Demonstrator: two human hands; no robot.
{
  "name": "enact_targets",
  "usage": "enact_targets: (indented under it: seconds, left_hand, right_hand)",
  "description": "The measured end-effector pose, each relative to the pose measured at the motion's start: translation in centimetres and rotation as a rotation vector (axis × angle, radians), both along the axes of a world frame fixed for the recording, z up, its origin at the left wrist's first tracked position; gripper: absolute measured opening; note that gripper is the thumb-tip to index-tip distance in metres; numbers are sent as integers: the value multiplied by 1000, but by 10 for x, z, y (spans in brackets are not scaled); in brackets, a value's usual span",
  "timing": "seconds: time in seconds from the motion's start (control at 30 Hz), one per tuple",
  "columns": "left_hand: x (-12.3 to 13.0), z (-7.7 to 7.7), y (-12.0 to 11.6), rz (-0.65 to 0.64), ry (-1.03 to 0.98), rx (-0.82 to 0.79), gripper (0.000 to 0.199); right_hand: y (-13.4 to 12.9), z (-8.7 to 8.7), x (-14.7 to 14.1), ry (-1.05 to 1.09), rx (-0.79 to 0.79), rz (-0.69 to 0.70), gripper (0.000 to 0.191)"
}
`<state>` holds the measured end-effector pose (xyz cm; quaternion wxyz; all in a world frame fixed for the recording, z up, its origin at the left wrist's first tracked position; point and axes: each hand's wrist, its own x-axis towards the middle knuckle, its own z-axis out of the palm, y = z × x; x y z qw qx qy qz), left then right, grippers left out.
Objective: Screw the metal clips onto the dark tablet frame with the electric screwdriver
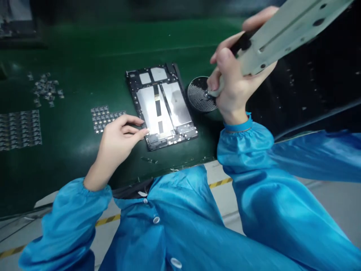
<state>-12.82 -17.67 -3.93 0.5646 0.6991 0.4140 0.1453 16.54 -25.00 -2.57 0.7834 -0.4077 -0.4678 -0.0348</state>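
Observation:
An opened tablet-like device (176, 103), with silver panels and a black frame, lies on the green work surface (93, 79). My left hand (120, 137) has its thumb and fingers at the left edge of the device, pinching or touching that edge. In my right hand (235, 75) is a pale electric screwdriver (270, 45), gripped with the fingers wrapped round it. Its tip points down at a round dish (199, 94) full of small holes, just right of the device. Whether a screw sits on the tip is too small to tell.
Rows of small boards (100, 118) lie left of the device, partly behind my left hand. Farther left are a larger board array (21, 130) and a loose pile of small parts (47, 90). A thin dark piece (149, 160) lies near the front edge.

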Motion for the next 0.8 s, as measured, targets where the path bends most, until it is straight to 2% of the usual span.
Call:
enact_targets:
  seconds: [0.1, 0.23, 0.33, 0.5, 0.67, 0.8]
  left_hand:
    - [4, 12, 9, -73, 87, 19, 29]
    - [19, 29, 28, -241, 250, 124, 27]
    - [27, 35, 37, -309, 321, 102, 32]
    - [24, 35, 36, -258, 264, 79, 33]
    - [21, 29, 37, -262, 242, 53, 33]
    - [26, 24, 43, -290, 198, 34, 26]
  right_hand:
    - [-1, -20, 28, 61, -32, -149, 50]
    - [2, -32, 35, 15, -52, -99, 57]
    - [6, -36, 36, 17, -31, -88, 60]
    - [13, -44, 40, -16, 28, -14, 52]
    - [17, -48, 45, -20, 117, -36, 56]
    - [8, -36, 40, -54, 83, 36, 51]
